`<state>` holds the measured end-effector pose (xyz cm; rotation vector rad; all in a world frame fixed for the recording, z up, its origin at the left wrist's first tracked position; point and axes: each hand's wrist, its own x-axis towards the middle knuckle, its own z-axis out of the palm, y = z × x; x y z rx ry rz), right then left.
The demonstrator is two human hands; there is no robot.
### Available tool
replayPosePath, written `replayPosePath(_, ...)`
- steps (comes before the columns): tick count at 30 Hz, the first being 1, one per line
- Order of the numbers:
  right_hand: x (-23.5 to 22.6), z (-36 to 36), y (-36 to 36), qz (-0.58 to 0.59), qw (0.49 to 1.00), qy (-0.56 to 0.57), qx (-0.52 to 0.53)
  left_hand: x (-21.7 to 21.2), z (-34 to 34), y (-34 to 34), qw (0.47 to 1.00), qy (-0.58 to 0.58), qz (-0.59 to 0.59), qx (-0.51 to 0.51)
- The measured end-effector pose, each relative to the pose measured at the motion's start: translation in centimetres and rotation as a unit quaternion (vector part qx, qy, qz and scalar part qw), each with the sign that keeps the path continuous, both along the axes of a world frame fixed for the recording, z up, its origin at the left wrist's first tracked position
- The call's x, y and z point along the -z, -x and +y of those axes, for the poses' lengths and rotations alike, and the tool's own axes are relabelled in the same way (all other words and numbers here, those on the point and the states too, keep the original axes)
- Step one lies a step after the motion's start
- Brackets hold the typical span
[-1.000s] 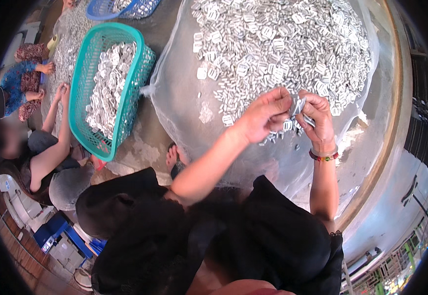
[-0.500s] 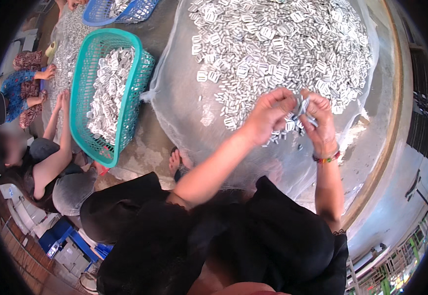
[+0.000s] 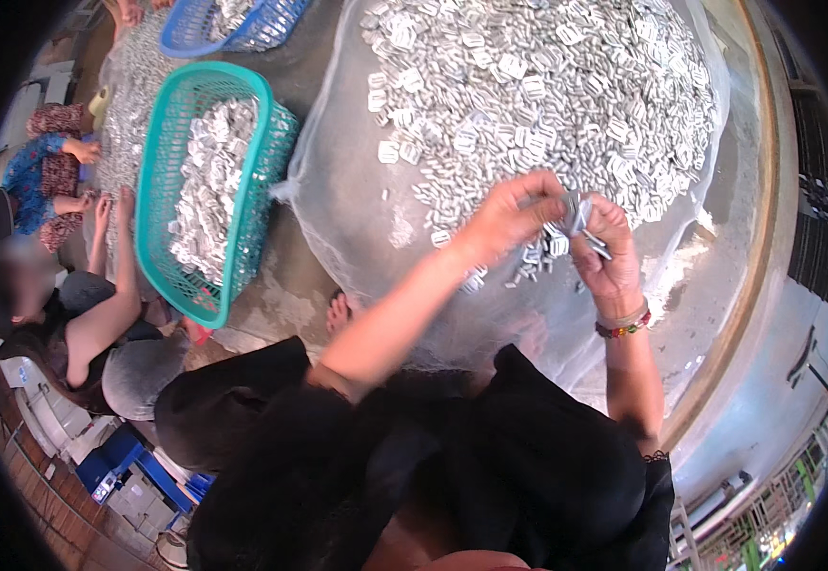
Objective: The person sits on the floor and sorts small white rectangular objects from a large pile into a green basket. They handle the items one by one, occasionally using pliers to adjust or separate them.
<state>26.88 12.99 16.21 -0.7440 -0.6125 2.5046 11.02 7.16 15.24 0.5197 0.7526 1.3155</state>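
Small silvery metal piece (image 3: pixel 574 211) pinched between both hands at centre right of the frame, just above the near edge of the heap. Left hand (image 3: pixel 509 217) closed, fingertips gripping the piece from the left; right hand (image 3: pixel 609 257) closed around it from the right, with a beaded bracelet (image 3: pixel 623 326) at the wrist. Directly beyond the hands, filling the upper centre and right: large heap of metal pieces (image 3: pixel 537 86) lying on a translucent plastic sheet (image 3: pixel 357 209), a few loose ones scattered just below the hands. Upper left: teal plastic basket (image 3: pixel 262 162), tilted, partly filled with the same pieces. Top edge, left of centre: blue basket (image 3: pixel 271 24), contents likewise silvery. Pieces flat, roughly rectangular, pale grey with a dull shine; finer detail too small to tell. Far left: two other seated people (image 3: pixel 62 247), hands on a further spread of pieces.
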Motion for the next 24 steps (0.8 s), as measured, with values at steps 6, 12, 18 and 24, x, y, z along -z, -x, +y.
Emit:
replayPosePath(6,-1.0,0.5,0.4,-0.024,0.999,-0.015,0.027,1.1,-1.0,-0.7,0.988,0.075,-0.138,-0.004)
replayPosePath(12,-1.9,-0.5,0.0,0.000,0.997,0.061,0.040,0.5,2.2,1.4,0.985,-0.124,0.119,0.025)
replayPosePath(18,-1.8,-1.3,0.2,0.035,0.987,0.153,0.036,0.8,1.5,1.4,0.978,-0.133,0.161,0.017)
replayPosePath(24,-0.9,-1.7,-0.6,0.025,0.982,0.177,0.053,2.5,2.2,2.3,0.944,-0.149,0.293,0.002)
